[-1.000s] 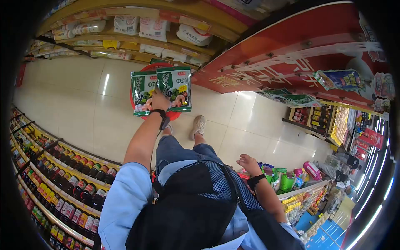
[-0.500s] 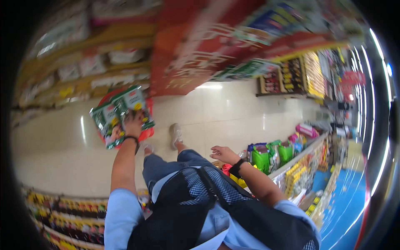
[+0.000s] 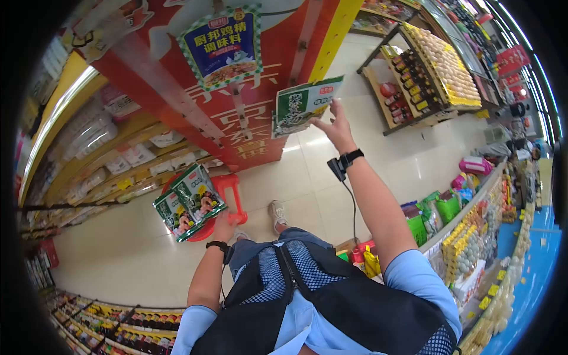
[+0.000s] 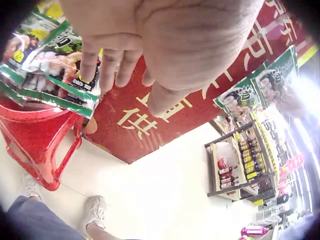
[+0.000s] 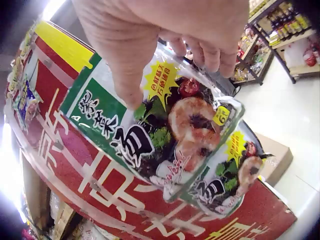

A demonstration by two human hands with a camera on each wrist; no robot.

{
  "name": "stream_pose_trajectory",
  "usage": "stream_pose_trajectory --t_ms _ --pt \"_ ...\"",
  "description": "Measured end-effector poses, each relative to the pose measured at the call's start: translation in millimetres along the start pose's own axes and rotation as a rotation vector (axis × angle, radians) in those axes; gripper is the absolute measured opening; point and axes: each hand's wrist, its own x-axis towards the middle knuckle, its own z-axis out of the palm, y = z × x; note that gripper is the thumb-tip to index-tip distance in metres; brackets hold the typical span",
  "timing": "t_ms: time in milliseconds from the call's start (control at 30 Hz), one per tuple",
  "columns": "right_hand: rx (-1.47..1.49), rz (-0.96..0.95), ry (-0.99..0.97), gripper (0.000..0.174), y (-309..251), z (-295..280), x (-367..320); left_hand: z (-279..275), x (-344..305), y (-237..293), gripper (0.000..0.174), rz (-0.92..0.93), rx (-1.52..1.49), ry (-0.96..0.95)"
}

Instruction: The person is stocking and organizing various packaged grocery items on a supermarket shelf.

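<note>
Several green-and-white soup packets (image 3: 190, 204) lie on a red plastic stool (image 3: 238, 198). My left hand (image 3: 223, 228) is at the near edge of these packets; in the left wrist view its fingers (image 4: 111, 70) hang loose, overlapping them. More packets of the same kind (image 3: 302, 106) hang at the edge of a red display panel (image 3: 231, 112). Beside them is my right hand (image 3: 338, 127), thumb and fingers spread. Up close in the right wrist view, the thumb (image 5: 131, 90) overlaps the front packet's face (image 5: 150, 130), with the other fingers beyond its edge.
A blue seasoning packet (image 3: 222, 44) hangs on the panel. Shelves of white bags (image 3: 139, 154) stand at the left, bottle shelves (image 3: 142, 328) at the lower left. A rack with eggs (image 3: 441, 65) and bottles is at the upper right. Green bags (image 3: 448, 206) sit by a counter on the right.
The view has swung right toward the panel. My right hand has risen from beside my body to the hanging packets. My left hand has drawn back from the packets on the stool.
</note>
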Motion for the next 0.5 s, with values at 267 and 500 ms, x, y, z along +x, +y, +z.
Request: stream_pose_trajectory --t_ms 267,500 --pt "0.131 0.019 -0.041 0.047 6 4 19 -12 -49 18 0.049 -0.242 -0.134 -0.092" --pt "0.739 0.151 -0.238 0.027 -5 -21 -2 -104 -86 69 0.040 -0.144 -0.151 -0.299"
